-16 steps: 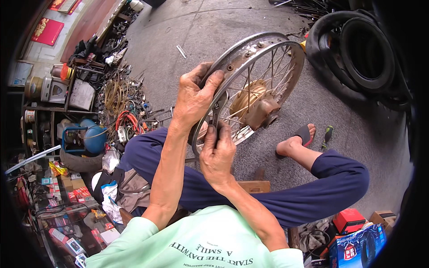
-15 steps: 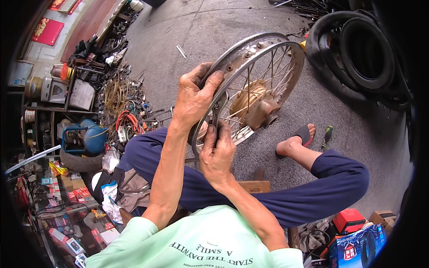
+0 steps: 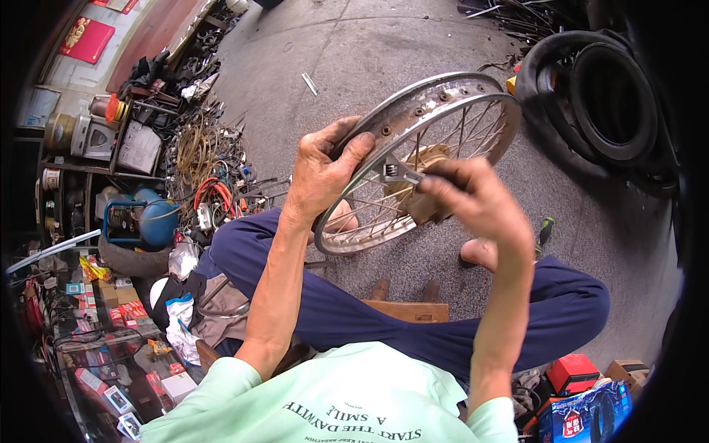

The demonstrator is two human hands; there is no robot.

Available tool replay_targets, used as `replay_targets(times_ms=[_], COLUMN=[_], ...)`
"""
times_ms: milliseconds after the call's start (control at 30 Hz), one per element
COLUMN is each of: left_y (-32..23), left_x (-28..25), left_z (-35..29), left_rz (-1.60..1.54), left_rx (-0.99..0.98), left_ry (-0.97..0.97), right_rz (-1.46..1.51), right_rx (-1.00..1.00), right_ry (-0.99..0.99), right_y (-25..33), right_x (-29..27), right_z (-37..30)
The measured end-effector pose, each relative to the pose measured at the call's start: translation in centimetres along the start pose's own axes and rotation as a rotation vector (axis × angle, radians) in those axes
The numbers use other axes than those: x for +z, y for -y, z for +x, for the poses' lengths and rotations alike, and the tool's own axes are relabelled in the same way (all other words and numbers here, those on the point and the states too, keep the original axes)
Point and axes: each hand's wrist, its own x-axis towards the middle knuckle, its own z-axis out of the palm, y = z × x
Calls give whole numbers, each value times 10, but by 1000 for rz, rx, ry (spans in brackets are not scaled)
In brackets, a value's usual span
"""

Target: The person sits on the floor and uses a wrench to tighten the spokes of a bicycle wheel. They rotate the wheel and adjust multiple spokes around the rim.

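A spoked metal wheel rim (image 3: 402,122) without a tyre is tilted up in front of me, its paint worn and spoke nipples showing along the inner channel. My left hand (image 3: 325,166) is closed around its near left side, thumb over the edge. An adjustable wrench (image 3: 391,171) has its jaw against the spokes just inside the rim. Its handle runs into my right hand (image 3: 480,199), which grips it and is slightly blurred. Behind that hand, the rusty hub (image 3: 419,210) is partly covered. Whether the jaw is seated on a spoke nipple, I cannot tell.
Black tyres (image 3: 613,96) are piled at the right. A green-handled tool (image 3: 546,230) lies by my right foot. Below the wheel is a wooden stool (image 3: 417,311). Tangled wires (image 3: 196,159), a blue compressor (image 3: 156,218) and a cluttered display case crowd the left.
My right hand has swung up and rightward with the wrench, turning its handle from pointing toward me to pointing right. The rim sits slightly further right; my left hand keeps its hold.
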Motion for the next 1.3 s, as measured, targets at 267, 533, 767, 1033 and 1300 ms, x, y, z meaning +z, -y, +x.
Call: replay_targets(times_ms=[267,533,767,1033,1300], left_y=[-1,2,1,1,8], left_x=[3,4,7,8,-9], left_z=[-5,4,2,-3,-6], left_rz=[13,-16,17,26,-31], left_rx=[3,0,1,17,-5], left_ry=[8,-41,-50,-59,-54], right_rz=[85,341,-137,-151,-83], right_rx=[121,79,-136,-212,-104], right_ry=[23,-494,-731,-833,-315], right_y=[-33,-50,-23,-30,-7], right_x=[-34,74,132,168,75], right_z=[-9,-44,-28,-4,-17])
